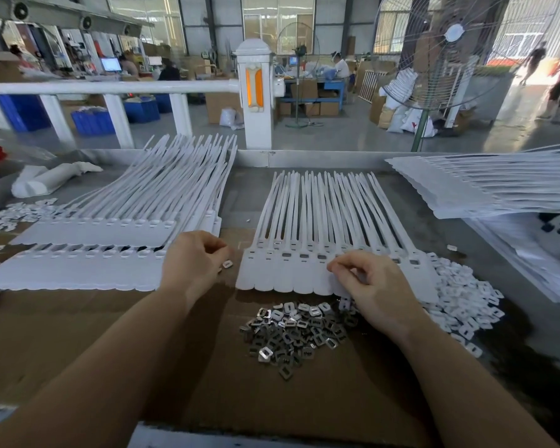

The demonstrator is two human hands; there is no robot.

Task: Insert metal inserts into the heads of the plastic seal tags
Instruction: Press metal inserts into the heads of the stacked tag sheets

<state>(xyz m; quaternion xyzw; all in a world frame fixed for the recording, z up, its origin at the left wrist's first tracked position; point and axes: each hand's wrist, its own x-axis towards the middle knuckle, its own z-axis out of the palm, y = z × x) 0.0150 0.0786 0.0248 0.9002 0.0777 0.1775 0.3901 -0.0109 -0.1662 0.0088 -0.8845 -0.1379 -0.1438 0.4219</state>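
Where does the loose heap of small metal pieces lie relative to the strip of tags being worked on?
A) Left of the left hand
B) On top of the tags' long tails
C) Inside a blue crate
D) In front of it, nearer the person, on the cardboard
D: the metal pieces lie on the cardboard just below the strip of tags, between the two forearms.

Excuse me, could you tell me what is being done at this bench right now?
A person is fitting metal inserts into the heads of white plastic seal tags. The right hand rests on the strip of tags in front, fingers curled at a head slot. The left hand holds small pieces, one showing at its fingertips. A pile of metal inserts lies on the cardboard nearby, with white plastic caps heaped to the right and more tag strips stacked to the left.
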